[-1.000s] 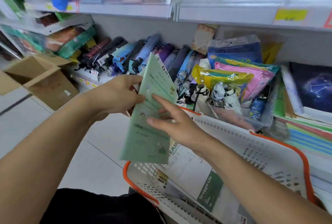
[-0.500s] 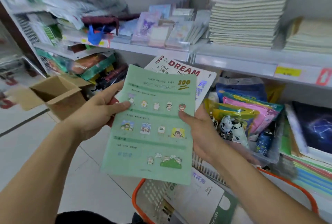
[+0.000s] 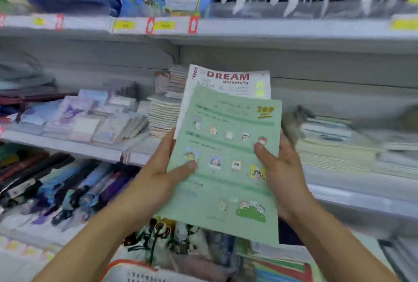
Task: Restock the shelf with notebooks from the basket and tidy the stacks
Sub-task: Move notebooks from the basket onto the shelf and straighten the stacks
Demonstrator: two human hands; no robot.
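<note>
I hold two notebooks up in front of the middle shelf (image 3: 339, 198). The front one is a pale green notebook (image 3: 228, 159) with small cartoon pictures. Behind it sticks up a white notebook (image 3: 228, 79) printed "DREAM University". My left hand (image 3: 168, 173) grips their left edge, thumb on the green cover. My right hand (image 3: 279, 168) grips the right edge, thumb on the cover too. A tall stack of thin notebooks (image 3: 161, 116) stands on the shelf just left of them, and lower blurred stacks (image 3: 334, 146) lie to the right. The basket's white and orange rim (image 3: 135, 269) shows at the bottom.
Small cartoon notepads (image 3: 90, 116) cover the middle shelf's left part. Folded umbrellas (image 3: 67, 189) lie on the shelf below. The top shelf (image 3: 271, 27) carries black and white packs and blue items, with yellow price tags along its edge. Packaged goods (image 3: 162, 238) sit under the notebooks.
The view has swung upward to the higher shelves. Both hands have raised the two notebooks from above the basket to the middle shelf's level; the basket has dropped to the frame's bottom.
</note>
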